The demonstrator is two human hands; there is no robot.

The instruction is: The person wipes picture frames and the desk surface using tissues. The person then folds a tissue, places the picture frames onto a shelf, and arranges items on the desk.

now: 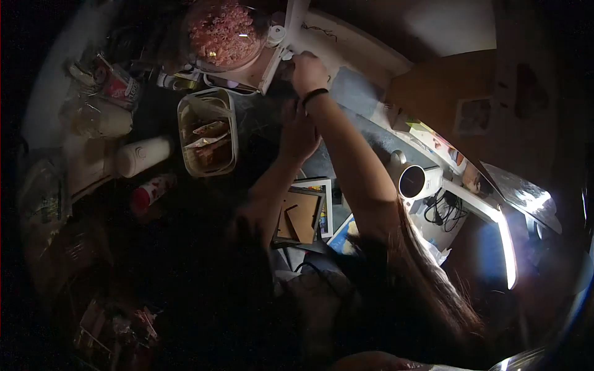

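My right hand (309, 73), with a dark band at the wrist, reaches to the right end of a pale shelf (274, 69). Its fingers are curled around something small and whitish (287, 54) that I cannot make out. Just below it is my left hand (299, 133), close to the right wrist, in shadow; its fingers are too dark to read. On the shelf, left of the right hand, stand a clear round container of pinkish pieces (226, 37) and a small white roll-like object (276, 35).
Left of my hands are a white basket with packets (207, 133), a white bottle (144, 156) and a red-capped tube (152, 191). Frames (300, 213) lie below my arms. At right are a white cylindrical device (413, 180), a lit lamp (507, 247) and black cables (447, 209).
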